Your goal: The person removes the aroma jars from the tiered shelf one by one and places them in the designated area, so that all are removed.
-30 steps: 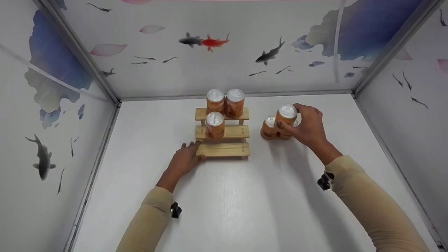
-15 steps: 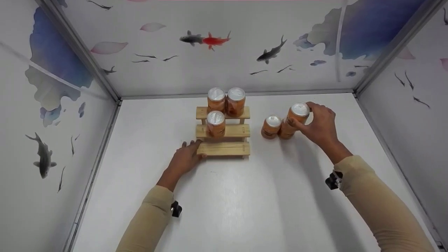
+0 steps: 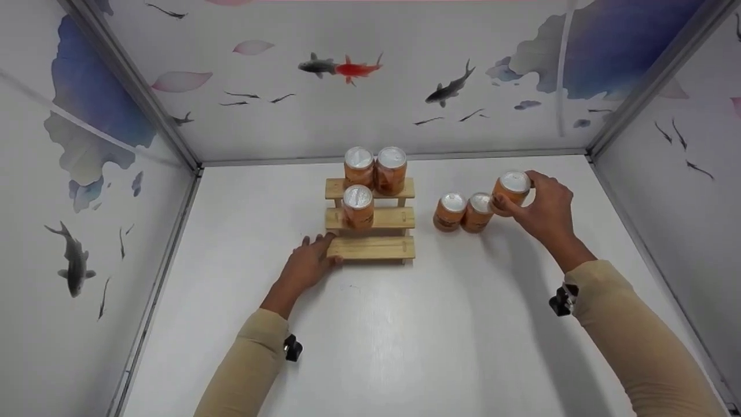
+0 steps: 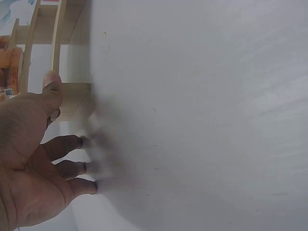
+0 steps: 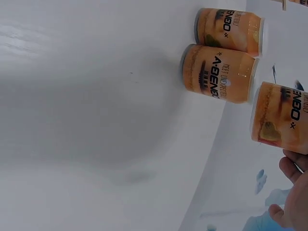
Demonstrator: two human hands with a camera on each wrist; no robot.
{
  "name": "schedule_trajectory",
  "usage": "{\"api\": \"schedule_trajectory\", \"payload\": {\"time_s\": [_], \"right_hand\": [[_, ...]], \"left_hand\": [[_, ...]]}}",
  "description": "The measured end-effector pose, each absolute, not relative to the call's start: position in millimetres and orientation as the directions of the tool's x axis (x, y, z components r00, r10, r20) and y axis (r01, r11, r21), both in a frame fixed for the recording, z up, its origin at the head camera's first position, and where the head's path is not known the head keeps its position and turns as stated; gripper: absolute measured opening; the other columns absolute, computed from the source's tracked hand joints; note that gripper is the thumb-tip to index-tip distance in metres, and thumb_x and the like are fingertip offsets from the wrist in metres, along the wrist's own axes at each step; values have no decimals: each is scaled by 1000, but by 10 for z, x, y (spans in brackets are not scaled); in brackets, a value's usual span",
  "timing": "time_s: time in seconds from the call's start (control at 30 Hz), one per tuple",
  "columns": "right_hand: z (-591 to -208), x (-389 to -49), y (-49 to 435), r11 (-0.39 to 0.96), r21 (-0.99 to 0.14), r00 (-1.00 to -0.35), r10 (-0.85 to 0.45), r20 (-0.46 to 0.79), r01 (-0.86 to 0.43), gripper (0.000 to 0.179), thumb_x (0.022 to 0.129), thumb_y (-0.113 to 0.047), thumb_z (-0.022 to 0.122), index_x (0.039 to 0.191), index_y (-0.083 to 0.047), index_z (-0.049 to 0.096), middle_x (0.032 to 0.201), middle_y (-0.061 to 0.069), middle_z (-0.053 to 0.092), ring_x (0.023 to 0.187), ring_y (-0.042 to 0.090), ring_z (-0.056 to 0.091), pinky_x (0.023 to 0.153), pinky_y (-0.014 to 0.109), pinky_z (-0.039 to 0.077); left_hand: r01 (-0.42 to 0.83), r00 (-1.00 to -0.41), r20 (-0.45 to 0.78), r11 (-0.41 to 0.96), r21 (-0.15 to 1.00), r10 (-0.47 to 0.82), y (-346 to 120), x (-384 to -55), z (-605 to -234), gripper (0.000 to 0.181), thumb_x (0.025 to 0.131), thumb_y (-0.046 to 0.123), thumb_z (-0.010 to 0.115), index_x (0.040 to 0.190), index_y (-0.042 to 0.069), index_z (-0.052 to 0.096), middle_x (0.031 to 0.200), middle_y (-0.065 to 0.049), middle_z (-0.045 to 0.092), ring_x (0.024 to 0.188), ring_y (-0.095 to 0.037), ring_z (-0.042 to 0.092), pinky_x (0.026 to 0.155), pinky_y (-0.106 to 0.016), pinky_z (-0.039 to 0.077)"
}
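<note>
A small three-step wooden display rack (image 3: 376, 248) stands at the table's middle back. My left hand (image 3: 307, 263) holds the left end of its lowest step, thumb at the front and a finger behind. In the left wrist view the other fingers (image 4: 72, 168) spread out close to the tabletop. My right hand (image 3: 547, 208) grips an orange drink can (image 3: 510, 191) by its sides, upright. In the right wrist view this can (image 5: 281, 118) is raised above the table. Just left of it stand two matching cans, one nearer (image 3: 478, 213) and one farther left (image 3: 450, 212).
Two orange cans, left (image 3: 359, 165) and right (image 3: 391, 169), stand side by side on the rack's top step. Another can (image 3: 358, 207) is at the left of the middle step. Printed walls close in the white table (image 3: 370, 336) at the back and both sides.
My right hand has carried its can rightward, from over the two standing cans to beside them, so both now show fully. The left hand has stayed on the rack.
</note>
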State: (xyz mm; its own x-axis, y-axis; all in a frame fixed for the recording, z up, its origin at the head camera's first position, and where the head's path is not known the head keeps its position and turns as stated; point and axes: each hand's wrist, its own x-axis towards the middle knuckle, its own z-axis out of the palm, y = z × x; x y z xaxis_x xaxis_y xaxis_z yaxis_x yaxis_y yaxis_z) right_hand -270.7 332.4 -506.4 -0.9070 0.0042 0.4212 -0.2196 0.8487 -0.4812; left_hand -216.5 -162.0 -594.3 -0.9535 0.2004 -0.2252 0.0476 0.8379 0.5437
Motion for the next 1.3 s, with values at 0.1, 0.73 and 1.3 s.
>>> {"api": "schedule_trajectory", "payload": {"time_s": [0.1,0.73,1.3], "right_hand": [[-5069,-2689,3372,848,-492,-914,20,406,-200,63,91,-35,93,133,5,70,125,29,76,119,50,69,108,72,43],[-5296,-2673,3583,862,-500,-953,74,294,-88,67,95,-38,89,138,7,66,132,34,74,126,55,67,107,78,43],[-5533,-2654,3534,834,-548,-993,107,51,62,79,98,-44,83,148,10,55,145,38,65,136,56,60,115,78,38]], "left_hand": [[46,-954,-225,838,544,199,-1610,-2160,-5946,71,112,48,62,172,16,42,174,-29,38,164,-58,28,131,-76,27],[50,-956,-217,841,539,196,-1616,-2175,-5970,71,111,45,64,172,15,42,173,-28,39,163,-60,29,130,-77,28],[63,-960,-196,840,539,198,-1605,-2150,-5931,70,112,45,64,170,12,44,172,-31,41,161,-62,32,128,-79,29]]}}
